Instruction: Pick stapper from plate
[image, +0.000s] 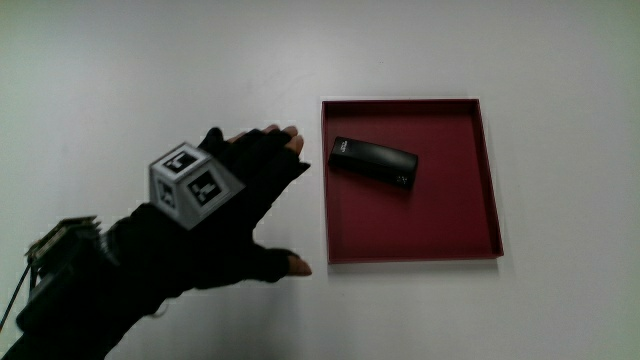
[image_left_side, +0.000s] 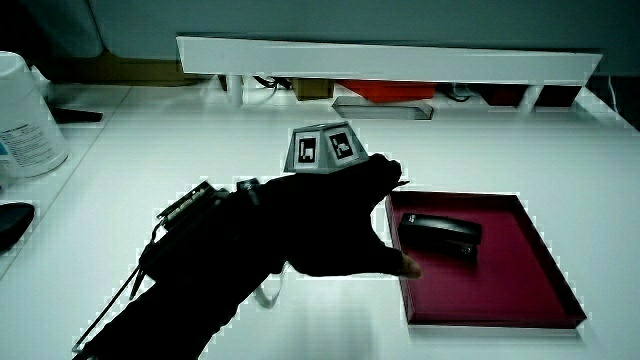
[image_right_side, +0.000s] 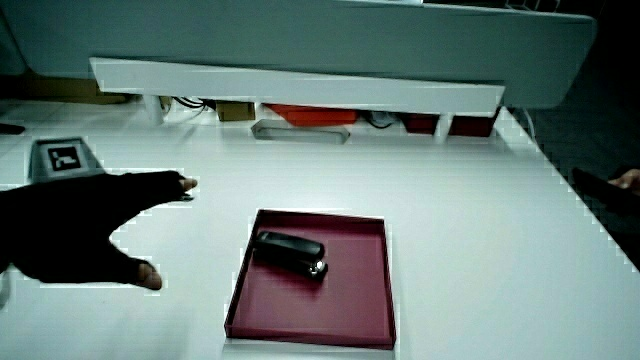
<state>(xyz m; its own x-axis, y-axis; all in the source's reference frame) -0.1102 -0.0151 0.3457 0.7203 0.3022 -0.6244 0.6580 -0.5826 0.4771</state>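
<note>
Your hand (image: 225, 215) hovers open over the desk (image: 150, 60) beside the tray (image: 489, 190); the stapler (image: 373, 164) lies untouched inside it, near the tray's edge farthest from you.

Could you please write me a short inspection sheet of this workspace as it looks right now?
Surface: white table, bare around the tray.
Job's things: black stapler lies flat in the dark red square tray, in the part of it farther from the person; nothing else in the tray.
Clutter: a white container at the table's edge in a side view.
Gripper: the hand is over the table beside the tray, fingers spread, holding nothing, not touching the stapler.
Cables: thin wires at the forearm.
Surroundings: low partition with small items under it.
</note>
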